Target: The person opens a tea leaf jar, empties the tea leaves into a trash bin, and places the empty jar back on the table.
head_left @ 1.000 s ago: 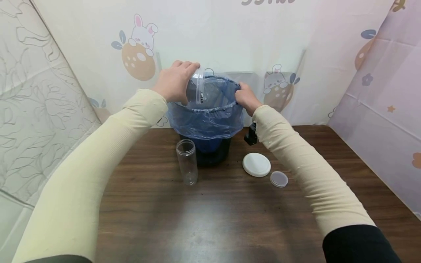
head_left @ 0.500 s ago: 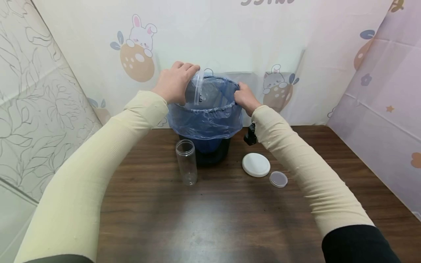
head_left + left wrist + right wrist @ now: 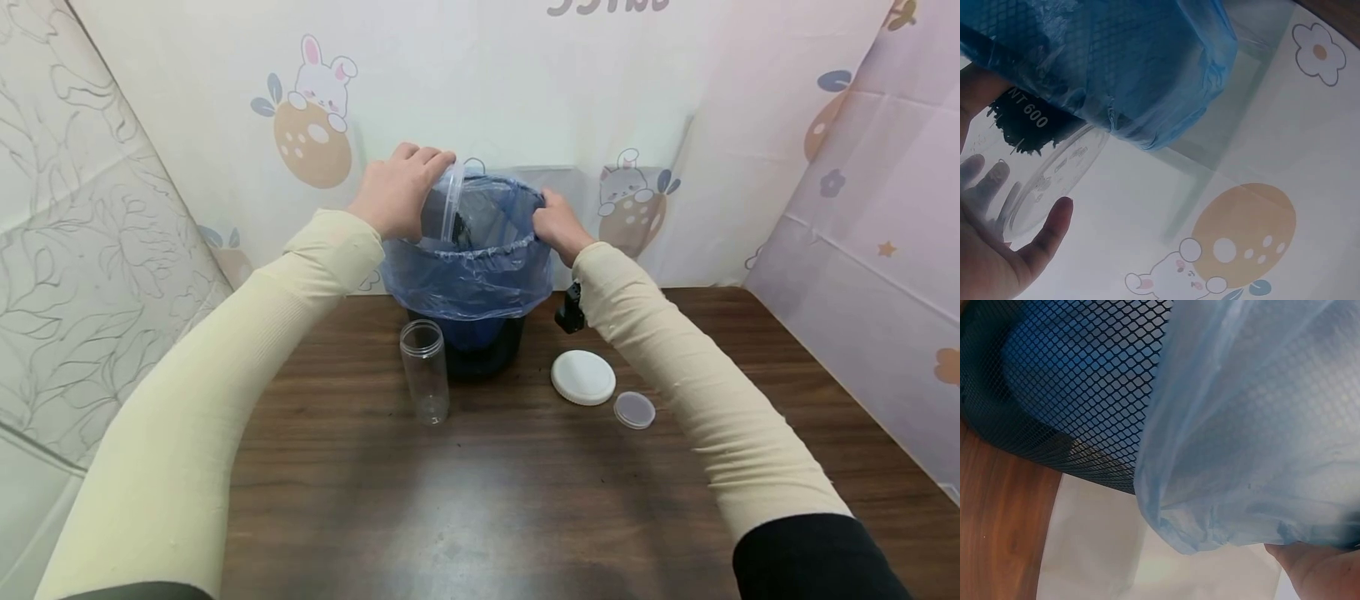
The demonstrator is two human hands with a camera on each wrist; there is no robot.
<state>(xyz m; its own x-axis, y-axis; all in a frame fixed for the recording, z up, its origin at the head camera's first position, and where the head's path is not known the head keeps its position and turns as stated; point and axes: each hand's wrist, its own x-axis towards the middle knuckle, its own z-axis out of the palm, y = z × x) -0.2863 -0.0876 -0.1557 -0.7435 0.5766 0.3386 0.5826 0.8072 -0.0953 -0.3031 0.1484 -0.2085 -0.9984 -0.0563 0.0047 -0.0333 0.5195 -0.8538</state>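
Note:
My left hand grips a clear plastic jar, tipped on its side with its mouth over the bin. Dark shreds show at the mouth. The left wrist view has these dark flakes inside the jar, behind the print "NT 600", with my left hand around the wall. My right hand pinches the rim of the blue bag that lines a black mesh bin. In the right wrist view, my right hand is partly cut off beside the bag.
A tall clear open jar stands just in front of the bin. To the right lie a white lid and a smaller translucent lid on the brown wooden table. A printed backdrop hangs behind the bin.
Dark shreds now show at the jar's mouth over the bin. The jar's mouth has turned slightly farther into the bin. My right hand has kept its place on the rim.

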